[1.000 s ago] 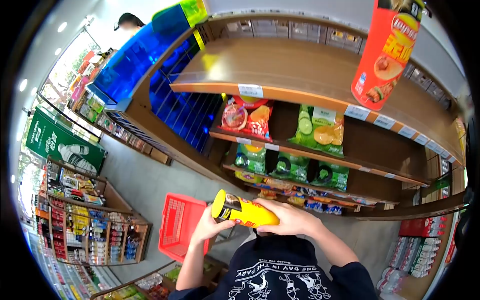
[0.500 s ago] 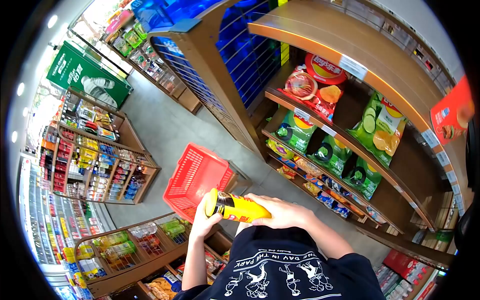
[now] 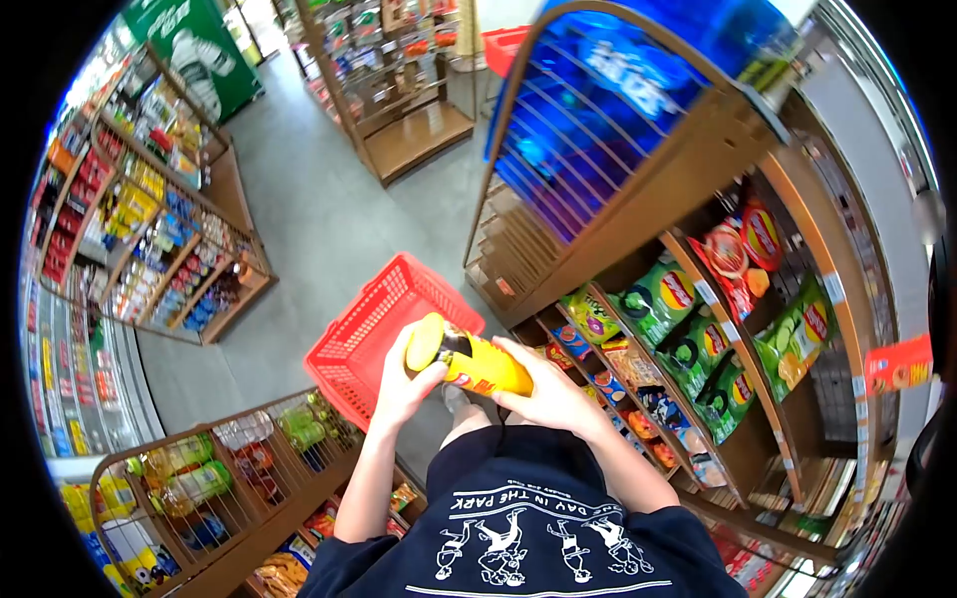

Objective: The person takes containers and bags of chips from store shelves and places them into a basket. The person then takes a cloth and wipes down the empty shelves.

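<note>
A yellow canister with a yellow lid and a dark patch near the lid lies across my two hands, tilted, in front of my dark T-shirt. My left hand wraps the lid end, its thumb along the near side. The other end is gripped by my right hand, thumb underneath and fingers over the top. Below and beyond my hands is a red shopping basket with slotted sides. Part of its inside is hidden by my left hand and the canister.
Shelves on the right hold green chip bags and a red chip bag. Blue wrapped bottles stand behind a wire end panel. A low snack rack is at lower left, a product shelf farther left. Grey floor runs between.
My view has turned, so the shelves and basket appear shifted. The canister stays in both hands, its lid now tipped more toward me.
</note>
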Motion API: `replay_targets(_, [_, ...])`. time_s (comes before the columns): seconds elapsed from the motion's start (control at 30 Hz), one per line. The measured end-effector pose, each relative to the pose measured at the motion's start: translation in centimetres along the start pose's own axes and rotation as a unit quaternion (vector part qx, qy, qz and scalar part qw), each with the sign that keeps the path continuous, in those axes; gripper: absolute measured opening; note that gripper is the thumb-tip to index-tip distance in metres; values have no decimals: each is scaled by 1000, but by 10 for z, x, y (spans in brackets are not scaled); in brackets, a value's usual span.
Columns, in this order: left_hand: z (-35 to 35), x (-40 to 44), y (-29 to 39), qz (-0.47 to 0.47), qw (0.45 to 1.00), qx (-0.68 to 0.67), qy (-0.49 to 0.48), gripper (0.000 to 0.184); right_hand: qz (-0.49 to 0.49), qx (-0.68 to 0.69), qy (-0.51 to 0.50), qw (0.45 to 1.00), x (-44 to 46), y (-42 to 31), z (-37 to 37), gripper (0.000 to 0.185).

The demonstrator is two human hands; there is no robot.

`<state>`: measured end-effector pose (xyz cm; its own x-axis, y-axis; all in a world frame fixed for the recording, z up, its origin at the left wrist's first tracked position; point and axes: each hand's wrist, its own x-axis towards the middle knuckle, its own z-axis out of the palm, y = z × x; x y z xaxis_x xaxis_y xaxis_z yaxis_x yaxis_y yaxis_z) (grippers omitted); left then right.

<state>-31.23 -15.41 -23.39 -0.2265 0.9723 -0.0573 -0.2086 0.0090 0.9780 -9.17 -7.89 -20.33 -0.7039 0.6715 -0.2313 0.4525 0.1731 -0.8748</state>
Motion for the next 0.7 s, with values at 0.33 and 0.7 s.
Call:
replay_targets(0.33, [-27,-10,-26,3,982,25,187,71,11,121,-21,992,82,-21,58,48])
replay_targets(0.7, [-48,-3,-130,-44,909,280,305,74,40,22,-158,986,168,69,118,54])
